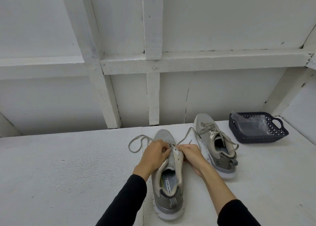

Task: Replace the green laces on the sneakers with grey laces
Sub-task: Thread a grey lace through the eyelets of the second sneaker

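Both hands (172,153) apparently on lace (136,142)

My left hand (156,154) and my right hand (191,154) pinching grey lace (136,141) at near sneaker (168,188), second sneaker (216,143) right of it, basket (256,137) beyond

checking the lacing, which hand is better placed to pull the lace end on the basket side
Right. The right hand already pinches by the eyelets, and that lace end trails off its side; the left hand is across the near sneaker.

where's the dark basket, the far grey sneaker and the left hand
dark blue plastic basket (280,134): head view, front right wall
far grey mesh sneaker (205,121): head view, toe
left hand (154,154): head view, back of hand
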